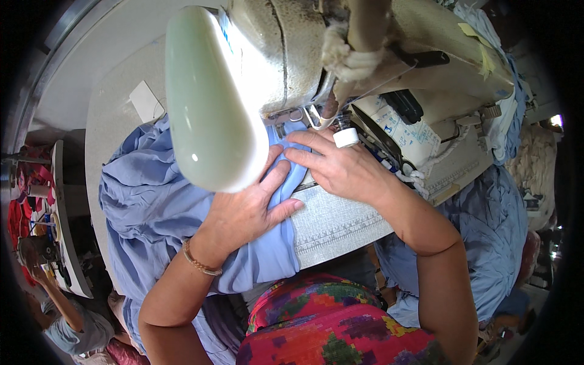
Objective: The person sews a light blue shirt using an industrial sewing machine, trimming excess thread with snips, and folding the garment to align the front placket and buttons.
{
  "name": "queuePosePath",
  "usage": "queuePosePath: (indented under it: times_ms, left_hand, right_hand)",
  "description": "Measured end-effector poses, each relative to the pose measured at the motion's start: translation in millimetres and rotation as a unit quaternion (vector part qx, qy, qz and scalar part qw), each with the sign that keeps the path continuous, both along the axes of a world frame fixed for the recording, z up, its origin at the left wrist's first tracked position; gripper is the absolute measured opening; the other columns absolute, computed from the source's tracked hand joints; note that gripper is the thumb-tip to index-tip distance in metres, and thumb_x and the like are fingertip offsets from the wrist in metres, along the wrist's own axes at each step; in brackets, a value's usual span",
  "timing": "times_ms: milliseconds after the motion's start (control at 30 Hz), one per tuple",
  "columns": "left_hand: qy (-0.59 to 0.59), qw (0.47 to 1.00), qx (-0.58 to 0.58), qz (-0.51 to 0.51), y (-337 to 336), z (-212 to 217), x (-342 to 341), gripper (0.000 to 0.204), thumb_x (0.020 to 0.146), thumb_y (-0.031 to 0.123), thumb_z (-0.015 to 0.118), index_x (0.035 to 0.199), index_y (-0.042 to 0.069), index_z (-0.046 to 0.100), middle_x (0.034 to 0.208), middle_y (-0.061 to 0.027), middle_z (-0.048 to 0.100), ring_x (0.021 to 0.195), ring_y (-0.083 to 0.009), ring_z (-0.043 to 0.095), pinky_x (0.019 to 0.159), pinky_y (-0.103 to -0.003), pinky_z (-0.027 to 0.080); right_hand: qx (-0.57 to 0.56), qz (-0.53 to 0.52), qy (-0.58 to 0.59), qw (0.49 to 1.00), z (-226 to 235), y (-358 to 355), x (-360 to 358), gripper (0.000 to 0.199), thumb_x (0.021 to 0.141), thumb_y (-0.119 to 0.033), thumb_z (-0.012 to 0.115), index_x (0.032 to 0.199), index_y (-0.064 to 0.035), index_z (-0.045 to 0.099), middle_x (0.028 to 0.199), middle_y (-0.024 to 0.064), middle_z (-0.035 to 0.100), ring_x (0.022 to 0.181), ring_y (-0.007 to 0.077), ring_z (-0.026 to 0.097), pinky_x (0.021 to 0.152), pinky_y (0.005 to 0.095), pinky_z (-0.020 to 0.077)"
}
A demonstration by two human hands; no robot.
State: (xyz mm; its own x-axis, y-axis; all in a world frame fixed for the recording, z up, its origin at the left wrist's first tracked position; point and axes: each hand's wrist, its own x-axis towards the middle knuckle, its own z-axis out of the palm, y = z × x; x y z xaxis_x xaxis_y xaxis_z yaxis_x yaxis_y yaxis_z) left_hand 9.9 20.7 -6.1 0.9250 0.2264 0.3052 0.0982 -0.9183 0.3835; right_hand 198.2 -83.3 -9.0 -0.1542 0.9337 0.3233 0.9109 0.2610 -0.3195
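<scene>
A light blue cloth [143,188] lies bunched over the left of the sewing table, and its edge runs up under the needle area of a sewing machine [438,55]. Flat on this cloth rests my left hand [243,213], thumb spread away from the fingers; a pale green lamp shade [210,109] covers part of it. Just right of the presser foot [280,130], my right hand [340,167] presses the cloth with outstretched fingertips. Its far fingers are partly hidden behind a small white knob [346,137]. The two hands' fingertips are close together.
Black-handled scissors [406,165] lie beside a marked paper [395,131] on the machine bed. A white tag [146,101] is at the table's far left. Ruler markings [340,234] run along the front edge. More blue cloth [486,225] hangs at right. Another person [76,328] sits at lower left.
</scene>
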Motion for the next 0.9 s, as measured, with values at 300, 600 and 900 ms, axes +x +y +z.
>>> queuePosePath:
  times_ms: [300, 600, 900]
  left_hand:
    - [0.001, 1.000, 0.001, 0.001, -0.2, -0.3, 0.7, 0.058, 0.079, 0.049, 0.062, 0.113, 0.002, 0.057, 0.123, -0.0158, 0.052, 0.102, -0.0312, 0.049, 0.091, -0.042, 0.036]
    - [-0.005, 1.000, 0.003, 0.010, 0.9, -2.1, 2.8, 0.060, 0.079, 0.049, 0.061, 0.114, 0.001, 0.056, 0.124, -0.0160, 0.052, 0.104, -0.0317, 0.049, 0.091, -0.042, 0.035]
    - [-0.013, 1.000, -0.002, 0.016, 2.3, -2.4, 4.1, 0.059, 0.079, 0.049, 0.062, 0.114, 0.001, 0.056, 0.123, -0.0153, 0.052, 0.103, -0.0315, 0.049, 0.092, -0.042, 0.035]
  right_hand:
    - [0.001, -0.002, 0.013, 1.000, -2.6, 2.7, 4.1, 0.036, 0.075, -0.005, 0.059, 0.110, -0.0098, 0.062, 0.112, 0.0107, 0.063, 0.100, 0.0269, 0.058, 0.098, 0.0431, 0.0321]
    - [0.007, -0.010, 0.009, 1.000, 0.7, 5.4, 5.4, 0.034, 0.074, -0.006, 0.060, 0.108, -0.0101, 0.062, 0.113, 0.0105, 0.062, 0.099, 0.0274, 0.058, 0.097, 0.0429, 0.0325]
    - [0.034, -0.019, 0.042, 0.998, -4.9, 6.7, 6.1, 0.030, 0.077, -0.008, 0.059, 0.107, -0.0101, 0.063, 0.112, 0.0097, 0.062, 0.099, 0.0264, 0.058, 0.096, 0.0419, 0.0347]
